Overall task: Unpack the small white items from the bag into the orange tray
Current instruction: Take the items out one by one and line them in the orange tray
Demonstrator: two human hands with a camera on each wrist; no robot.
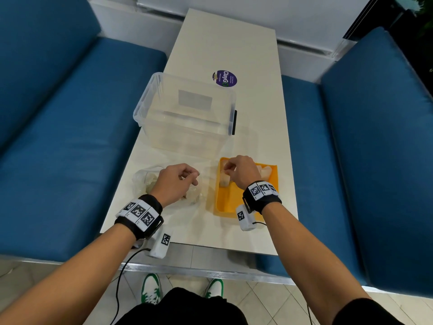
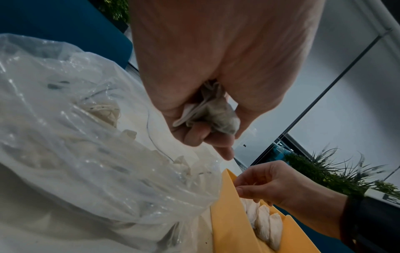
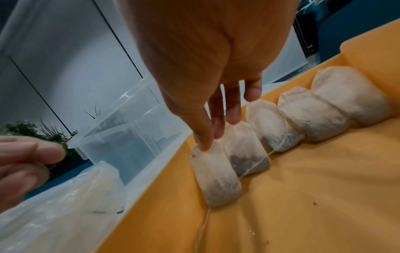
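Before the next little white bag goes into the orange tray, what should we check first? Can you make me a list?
1. Left hand holds a small white tea bag: ok.
2. Right hand has let go of the row of white tea bags: not ok, fingertips touch them.
3. Orange plastic tray has bare floor: ok.
4. Clear plastic bag holds more: ok.
5. Strings untangled: cannot tell.

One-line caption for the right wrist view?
Right hand fingertips press the nearest of five small white tea bags lined up in the orange plastic tray.
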